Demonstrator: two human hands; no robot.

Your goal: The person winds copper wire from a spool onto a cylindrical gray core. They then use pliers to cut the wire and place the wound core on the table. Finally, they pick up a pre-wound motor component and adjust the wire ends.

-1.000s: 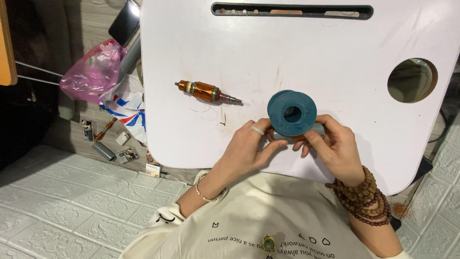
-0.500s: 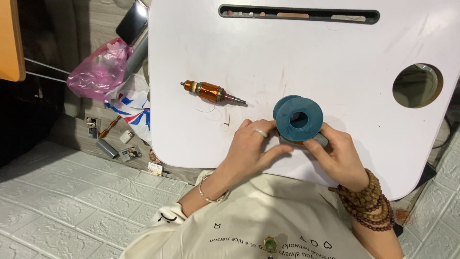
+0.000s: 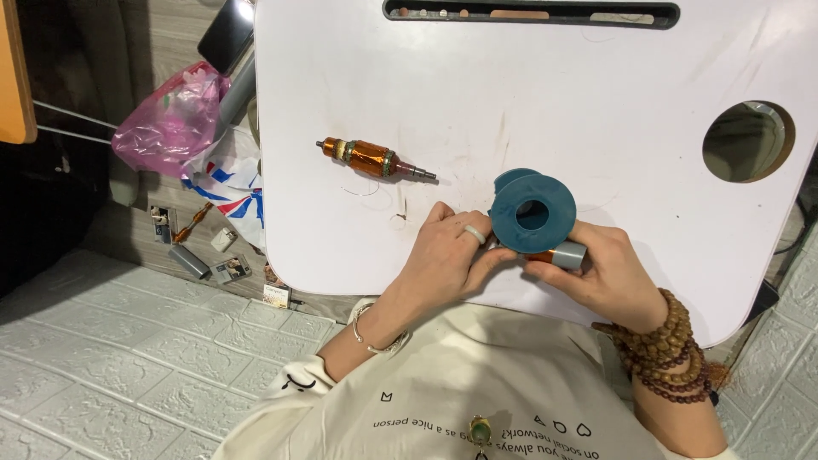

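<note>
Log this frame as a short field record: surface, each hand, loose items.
surface: white lap table with round hole and slot
left hand: ringed, fingertips on teal spool
right hand: grips a small grey-capped part below the spool
on table: copper-wound motor armature, apart from both hands
floor: pink plastic bag, small metal parts

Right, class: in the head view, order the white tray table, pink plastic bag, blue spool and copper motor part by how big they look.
1. White tray table, by far the largest.
2. Pink plastic bag.
3. Blue spool and copper motor part: too close to rank. The spool looks wider, the motor part longer and thinner.
</note>
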